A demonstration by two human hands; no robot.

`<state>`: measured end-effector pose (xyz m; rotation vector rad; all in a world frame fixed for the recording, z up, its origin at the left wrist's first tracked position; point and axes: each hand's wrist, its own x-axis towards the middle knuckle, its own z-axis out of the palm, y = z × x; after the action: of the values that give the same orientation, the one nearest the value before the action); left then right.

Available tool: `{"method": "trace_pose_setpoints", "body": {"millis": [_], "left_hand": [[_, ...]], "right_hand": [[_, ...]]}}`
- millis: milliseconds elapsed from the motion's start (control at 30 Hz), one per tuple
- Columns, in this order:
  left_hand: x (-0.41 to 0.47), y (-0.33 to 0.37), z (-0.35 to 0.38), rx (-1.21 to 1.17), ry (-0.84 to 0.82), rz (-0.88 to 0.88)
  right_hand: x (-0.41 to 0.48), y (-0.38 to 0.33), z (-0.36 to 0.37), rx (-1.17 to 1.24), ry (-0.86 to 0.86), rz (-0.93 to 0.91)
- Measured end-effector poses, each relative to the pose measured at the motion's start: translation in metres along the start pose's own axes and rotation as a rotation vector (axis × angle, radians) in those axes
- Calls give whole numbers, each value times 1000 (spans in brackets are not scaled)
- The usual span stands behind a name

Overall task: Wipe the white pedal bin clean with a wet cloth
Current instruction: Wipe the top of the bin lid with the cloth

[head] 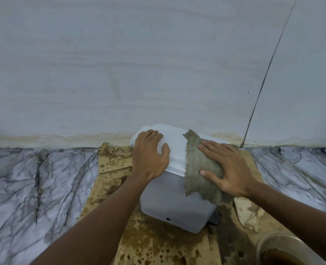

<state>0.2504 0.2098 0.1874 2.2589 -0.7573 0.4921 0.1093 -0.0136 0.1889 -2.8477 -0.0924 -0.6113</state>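
The bare left forearm (pixel 93 217) comes in closest, reaching up from the lower left over a veined marble floor (pixel 24 188) and a stained brown cardboard sheet (pixel 158 245). Its left hand (pixel 150 155) grips the left end of the lid (pixel 174 146), fingers curled over the far edge and thumb lying on top, steadying the white plastic pedal bin (pixel 169 203). The bin stands on the cardboard, close against the pale wall.

To the right, a grey-green textured cloth (pixel 198 178) drapes over the lid's right side and hangs down the bin's front. The right hand (pixel 225 167) lies flat on it, fingers spread, pressing it to the lid. A round translucent tub (pixel 284 249) of brown water sits at the lower right.

The lid top seems to be the step in hand. Next, the cloth likely needs dragging left across the bare middle strip, with the brace hand giving way.
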Motion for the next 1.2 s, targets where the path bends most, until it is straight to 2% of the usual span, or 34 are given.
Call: {"method": "trace_pose_setpoints", "body": {"millis": [133, 233, 333, 467, 633, 833, 1000, 1200], "left_hand": [[2, -25, -7, -27, 116, 103], [1, -21, -3, -31, 95, 105], [-6, -8, 7, -37, 40, 100], [-19, -8, 9, -45, 110, 117], [-27, 8, 7, -57, 169, 271], [-13, 49, 19, -72, 77, 409], [15, 59, 27, -130, -4, 308], [23, 10, 21, -119, 5, 165]], "right_hand": [[5, -15, 2, -43, -52, -34], [7, -2, -7, 44, -99, -32], [-1, 10, -10, 132, -49, 4], [-21, -5, -3, 146, 30, 32], [-52, -15, -3, 159, 120, 87], [-84, 9, -12, 193, 171, 199], [-74, 17, -14, 156, 142, 282], [-29, -15, -1, 30, 57, 244]]}}
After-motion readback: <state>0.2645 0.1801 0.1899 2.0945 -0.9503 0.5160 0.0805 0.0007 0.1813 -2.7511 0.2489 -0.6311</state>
